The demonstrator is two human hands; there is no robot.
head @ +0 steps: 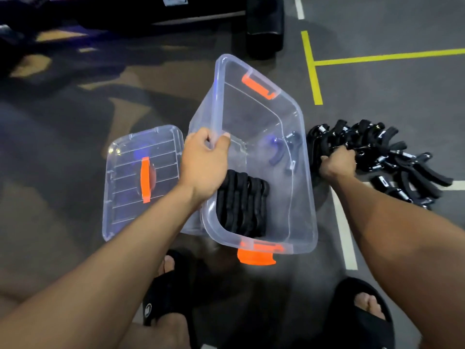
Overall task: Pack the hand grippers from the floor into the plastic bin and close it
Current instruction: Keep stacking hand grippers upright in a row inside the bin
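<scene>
Dark gym floor. Lid off, lying left. Left hand clamps tilted bin rim, few grippers inside. Right hand fisted on floor pile. Overstuffed fistful could spill; bin might tip.

The right hand covered whatever it grasped in the pile of hand grippers. Labels there were too small to read. Both sandals ran off the bottom edge.

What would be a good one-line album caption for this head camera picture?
Left hand tilts the clear bin by its rim while the right hand grabs hand grippers from the floor pile; lid lies alongside.
</scene>
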